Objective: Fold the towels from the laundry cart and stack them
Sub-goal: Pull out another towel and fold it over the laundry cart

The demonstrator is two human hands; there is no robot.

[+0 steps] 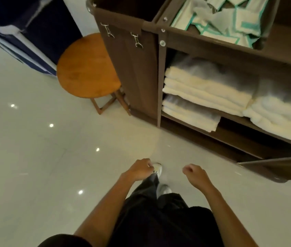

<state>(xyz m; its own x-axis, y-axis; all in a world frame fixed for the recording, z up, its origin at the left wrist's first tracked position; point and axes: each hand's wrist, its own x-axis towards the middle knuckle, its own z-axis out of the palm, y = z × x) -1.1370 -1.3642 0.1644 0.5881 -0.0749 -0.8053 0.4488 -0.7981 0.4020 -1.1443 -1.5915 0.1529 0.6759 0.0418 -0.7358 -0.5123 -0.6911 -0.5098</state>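
Cropped at top and right: laundry cart (134, 77). Blurred, cropped at top: teal-trimmed towels (217, 20). Cropped at right: folded white towels (280, 118). Half hidden behind left hand (139, 169): 1 white shoe (159, 168). Fingertips curled under, unseen, also on right hand (194, 174).

My left hand (138, 169) and right hand (193, 173) hang out over my legs (147, 195), forearms bare, fingers (187, 169) loosely curled, holding nothing.

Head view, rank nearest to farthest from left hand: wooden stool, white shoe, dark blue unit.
1. White shoe, right beside the left hand.
2. Wooden stool, ahead, left of the cart.
3. Dark blue unit, far left, behind the stool.
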